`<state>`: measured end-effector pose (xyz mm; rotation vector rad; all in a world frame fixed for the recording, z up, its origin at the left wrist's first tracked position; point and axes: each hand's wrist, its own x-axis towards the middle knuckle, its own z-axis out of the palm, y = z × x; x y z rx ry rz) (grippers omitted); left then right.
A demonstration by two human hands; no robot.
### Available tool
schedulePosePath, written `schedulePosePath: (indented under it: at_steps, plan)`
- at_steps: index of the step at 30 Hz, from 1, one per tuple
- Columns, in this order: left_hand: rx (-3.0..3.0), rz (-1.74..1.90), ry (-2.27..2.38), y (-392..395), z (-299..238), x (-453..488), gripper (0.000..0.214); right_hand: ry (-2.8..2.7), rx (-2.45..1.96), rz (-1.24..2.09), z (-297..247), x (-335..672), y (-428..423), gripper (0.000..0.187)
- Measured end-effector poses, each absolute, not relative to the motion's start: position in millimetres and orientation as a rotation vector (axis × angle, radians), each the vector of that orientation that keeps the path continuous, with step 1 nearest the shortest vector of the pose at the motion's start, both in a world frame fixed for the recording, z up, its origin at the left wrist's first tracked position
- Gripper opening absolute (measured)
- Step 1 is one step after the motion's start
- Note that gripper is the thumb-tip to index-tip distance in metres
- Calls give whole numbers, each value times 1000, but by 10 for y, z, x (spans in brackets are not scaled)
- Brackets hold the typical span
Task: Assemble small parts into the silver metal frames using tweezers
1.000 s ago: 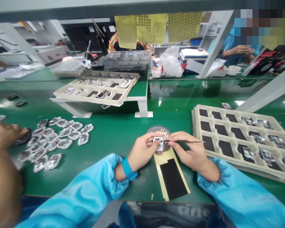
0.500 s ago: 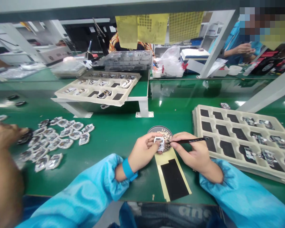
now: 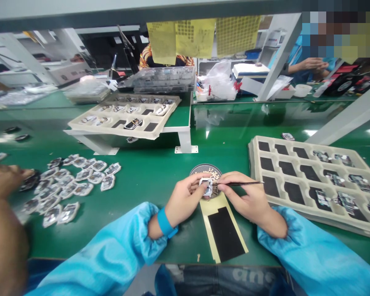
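Note:
My left hand (image 3: 185,196) is closed on a small white-framed device housing (image 3: 206,187), thumb across its edge. Black tweezers (image 3: 242,183) are pinched in my right hand (image 3: 245,201); their tip reaches the housing's right side. Whether the tip grips anything is too small to see. Under both hands lies a round dark dish (image 3: 200,167) holding many small pale pieces. A yellow sheet with a black patch (image 3: 226,234) lies just in front of the dish.
Many similar housings (image 3: 68,190) lie at left, where another person's hand (image 3: 6,176) reaches in. A beige compartment tray (image 3: 253,164) with circuit boards stands at right. Behind, a raised stand (image 3: 185,139) carries another beige tray (image 3: 111,128).
The tweezers have turned in my right hand and now lie more level, their narrow edge showing. The housing stays in my left hand. The view has shifted slightly.

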<state>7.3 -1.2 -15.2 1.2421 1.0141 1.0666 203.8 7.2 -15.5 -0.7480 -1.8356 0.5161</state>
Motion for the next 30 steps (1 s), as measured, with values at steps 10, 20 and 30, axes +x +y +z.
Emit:
schedulePosePath:
  at_steps: [10,20,30]
  plan:
    - [1396,1058,1136,8,-58,26,35,-1795,-828,541,-160,2072,39,19]
    - [1317,1054,1167,64,-99,-40,36,-1686,-852,962,-205,2105,57,5]
    - [1180,1083,996,98,-53,-74,35,-1515,-754,1167,-5,2208,-111,22]
